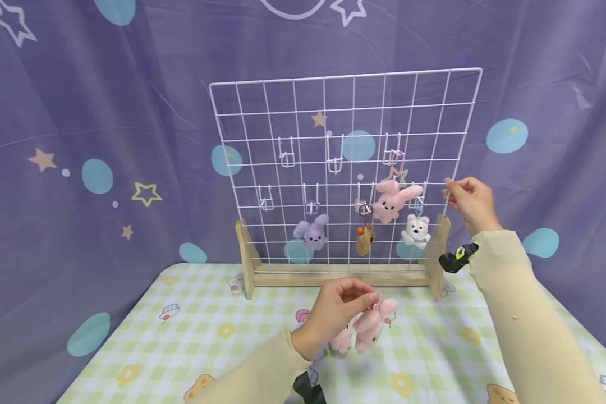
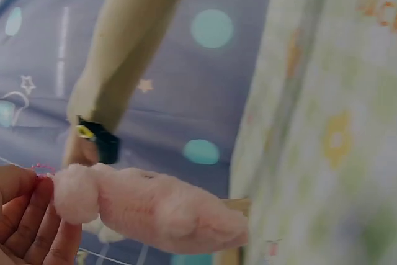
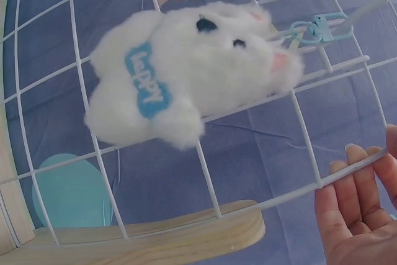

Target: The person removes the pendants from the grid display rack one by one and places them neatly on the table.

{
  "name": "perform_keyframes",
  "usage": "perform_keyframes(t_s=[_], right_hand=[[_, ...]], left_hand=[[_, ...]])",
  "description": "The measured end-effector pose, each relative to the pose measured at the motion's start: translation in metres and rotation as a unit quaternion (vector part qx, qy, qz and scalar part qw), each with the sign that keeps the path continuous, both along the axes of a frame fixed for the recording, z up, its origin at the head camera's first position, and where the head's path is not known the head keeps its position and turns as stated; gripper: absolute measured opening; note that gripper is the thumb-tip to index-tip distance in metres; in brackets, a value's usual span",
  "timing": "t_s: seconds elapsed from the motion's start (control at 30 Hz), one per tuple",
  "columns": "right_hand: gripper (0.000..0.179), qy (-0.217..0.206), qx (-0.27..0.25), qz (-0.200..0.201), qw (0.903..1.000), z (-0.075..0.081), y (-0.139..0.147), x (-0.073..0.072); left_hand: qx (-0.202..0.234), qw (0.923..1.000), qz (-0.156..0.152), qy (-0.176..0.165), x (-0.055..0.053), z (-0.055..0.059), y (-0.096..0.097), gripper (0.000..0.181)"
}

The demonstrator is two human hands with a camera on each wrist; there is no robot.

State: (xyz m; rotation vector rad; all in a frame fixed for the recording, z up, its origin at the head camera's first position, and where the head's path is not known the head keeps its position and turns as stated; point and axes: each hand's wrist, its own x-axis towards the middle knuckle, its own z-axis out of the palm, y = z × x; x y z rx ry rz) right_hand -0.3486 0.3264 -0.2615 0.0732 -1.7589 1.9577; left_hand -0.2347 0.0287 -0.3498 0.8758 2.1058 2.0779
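Observation:
My left hand [image 1: 333,312] pinches the chain of a pink bunny plush keychain [image 1: 371,328], which hangs above the table. In the left wrist view the pink plush stretches out sideways from my fingertips [image 2: 42,209]. My right hand [image 1: 473,203] grips the right edge wire of a white grid rack [image 1: 339,109]. Beside it, a white bear keychain [image 3: 205,60] with a blue "happy" patch hangs from a hook. Another pink bunny [image 1: 391,203] dangles from a higher hook, with a brown plush [image 1: 365,240] and a purple bunny [image 1: 313,233] to its left.
Several bare hooks [image 1: 287,160] stick out from the grid. A wooden stand [image 1: 333,279] carries the rack on a checked tablecloth [image 1: 192,320]. Another pink plush [image 1: 340,341] shows behind my left hand, partly hidden. A purple curtain [image 1: 131,90] hangs behind.

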Motion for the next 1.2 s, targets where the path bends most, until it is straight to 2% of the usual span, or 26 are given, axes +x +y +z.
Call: perform_keyframes(t_s=[0.13, 0.23, 0.4, 0.57, 0.7, 0.8, 1.0, 1.2], right_hand=[[0.019, 0.004, -0.006, 0.001, 1.0000, 0.000, -0.001, 0.000], [0.019, 0.003, -0.006, 0.001, 1.0000, 0.000, -0.001, 0.000], [0.021, 0.002, -0.002, 0.000, 1.0000, -0.001, -0.001, 0.001], [0.020, -0.001, 0.005, -0.003, 1.0000, -0.001, -0.001, 0.002], [0.020, -0.005, 0.013, -0.007, 0.9999, 0.000, -0.001, 0.002], [0.020, -0.009, 0.021, -0.011, 0.9997, -0.001, 0.000, 0.001], [0.020, -0.002, 0.011, -0.006, 0.9999, -0.002, -0.001, 0.000], [0.020, 0.004, 0.007, -0.002, 1.0000, -0.002, -0.001, 0.000]], left_hand=[[-0.004, 0.9983, -0.024, -0.053, 0.005, -0.013, 0.001, 0.016], [-0.005, 0.9963, -0.046, -0.072, 0.006, -0.021, 0.001, 0.016], [-0.009, 0.9934, -0.088, -0.073, 0.006, -0.031, 0.003, 0.018], [-0.015, 0.9909, -0.107, -0.081, 0.004, -0.039, 0.005, 0.019], [-0.032, 0.9912, -0.104, -0.076, -0.001, -0.045, 0.003, 0.017], [-0.053, 0.9918, -0.089, -0.075, -0.006, -0.048, 0.001, 0.014], [-0.064, 0.9907, -0.058, -0.105, -0.014, -0.049, 0.000, 0.010], [-0.058, 0.9890, -0.065, -0.119, -0.019, -0.050, 0.002, 0.012]])
